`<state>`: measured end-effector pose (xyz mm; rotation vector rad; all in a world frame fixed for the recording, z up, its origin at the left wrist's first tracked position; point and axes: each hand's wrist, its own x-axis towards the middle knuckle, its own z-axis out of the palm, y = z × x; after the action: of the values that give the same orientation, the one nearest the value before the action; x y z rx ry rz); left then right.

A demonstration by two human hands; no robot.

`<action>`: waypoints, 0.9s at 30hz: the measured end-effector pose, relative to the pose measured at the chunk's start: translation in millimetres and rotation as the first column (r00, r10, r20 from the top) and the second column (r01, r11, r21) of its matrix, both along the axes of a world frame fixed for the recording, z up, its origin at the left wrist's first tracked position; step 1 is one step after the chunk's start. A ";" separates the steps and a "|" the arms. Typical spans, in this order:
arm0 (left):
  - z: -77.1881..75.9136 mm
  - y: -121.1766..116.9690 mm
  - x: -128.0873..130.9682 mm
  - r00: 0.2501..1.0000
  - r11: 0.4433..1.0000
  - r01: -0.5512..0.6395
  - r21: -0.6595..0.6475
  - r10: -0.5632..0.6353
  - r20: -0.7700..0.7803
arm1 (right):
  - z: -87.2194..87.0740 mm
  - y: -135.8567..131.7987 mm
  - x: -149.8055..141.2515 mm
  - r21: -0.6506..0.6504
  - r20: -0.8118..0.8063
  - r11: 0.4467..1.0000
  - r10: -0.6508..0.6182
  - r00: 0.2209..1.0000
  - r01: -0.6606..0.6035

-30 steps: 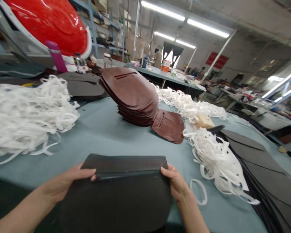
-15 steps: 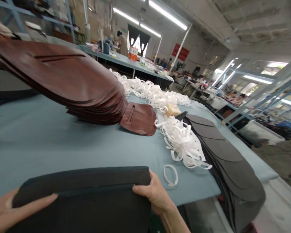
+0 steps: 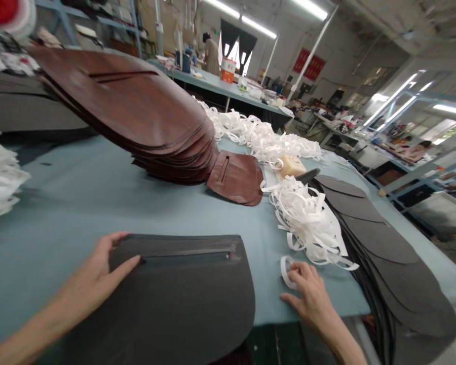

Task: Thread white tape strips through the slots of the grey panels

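A dark grey leather-like panel [image 3: 182,299] with rounded corners and a long slit near its far edge lies at the near side of the table. My left hand [image 3: 108,266] grips the panel's upper left corner, thumb on top and fingers at the far edge. To the right of the panel, my right hand [image 3: 311,294] is at a small loop of white strip [image 3: 286,271]. Its fingertips touch or overlap the loop, while the thumb stands apart. Just beyond lies a tangled pile of white strips [image 3: 307,218].
Stacked brown leather panels [image 3: 148,111] lie across the table [image 3: 61,203], with a smaller brown piece [image 3: 237,177] beside them. Overlapping dark grey panels [image 3: 387,243] hang over the right edge. A yellowish block [image 3: 292,166] sits among the strips. A person [image 3: 212,56] stands far behind.
The dark panel, its far edge folded over before, now lies flatter with its slit showing. My right hand has let go of it and moved right to the white loop. The view has shifted left.
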<state>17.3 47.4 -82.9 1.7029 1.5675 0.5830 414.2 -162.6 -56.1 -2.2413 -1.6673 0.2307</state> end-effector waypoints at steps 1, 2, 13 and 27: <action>-0.2 -1.8 4.0 0.998 0.986 0.045 0.159 -0.037 -0.050 | -3.0 -3.1 5.7 0.009 0.059 1.000 0.000 0.998 0.000; 0.8 -4.4 9.6 0.994 0.948 0.089 0.306 -0.066 -0.084 | -5.2 -3.9 6.8 0.040 0.078 0.999 -0.006 0.997 0.002; 55.6 -53.6 102.2 0.652 0.745 0.656 0.124 -0.642 0.403 | 29.6 65.8 -125.0 0.075 -0.728 0.961 0.234 0.644 -0.265; 47.5 -55.2 52.4 0.740 0.710 0.633 -0.309 -0.437 0.511 | 1.9 63.8 -124.4 0.097 -0.939 0.989 0.129 0.318 -0.116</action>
<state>69.7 -7.7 -35.4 1.4453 0.7452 0.1913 289.8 -98.7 -54.2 -1.3392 -1.0716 1.3001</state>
